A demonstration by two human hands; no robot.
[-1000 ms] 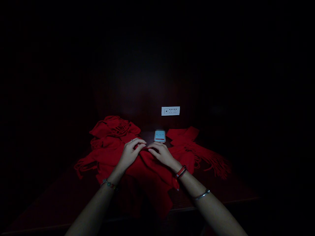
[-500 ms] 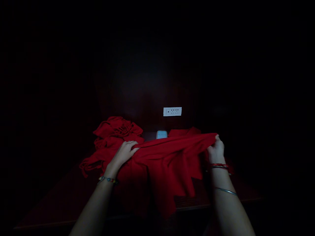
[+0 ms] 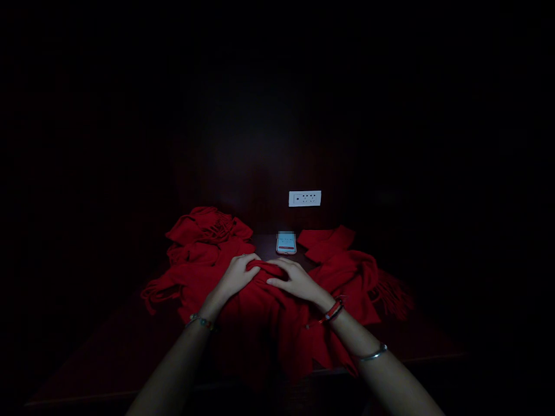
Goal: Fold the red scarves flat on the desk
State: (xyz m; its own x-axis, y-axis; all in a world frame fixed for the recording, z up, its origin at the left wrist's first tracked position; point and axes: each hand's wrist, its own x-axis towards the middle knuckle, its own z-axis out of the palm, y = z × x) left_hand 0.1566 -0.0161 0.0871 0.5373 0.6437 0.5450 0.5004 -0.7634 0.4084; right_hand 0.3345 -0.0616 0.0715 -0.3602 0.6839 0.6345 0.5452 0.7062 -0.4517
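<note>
Mostly dark: wall (image 3: 260, 144), white socket (image 3: 304, 198), reddish table (image 3: 117, 358), left fingers (image 3: 249, 257) and right fingers (image 3: 289, 266) pinched around red cloth (image 3: 262, 300).

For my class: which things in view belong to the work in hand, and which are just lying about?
In the work:
red cloth, gathered between the hands
left hand, gripping it
right hand, touching it

Just around:
phone, screen lit, on the table
white socket, mounted behind
red heap at left, though whether it joins the red cloth is unclear
</note>
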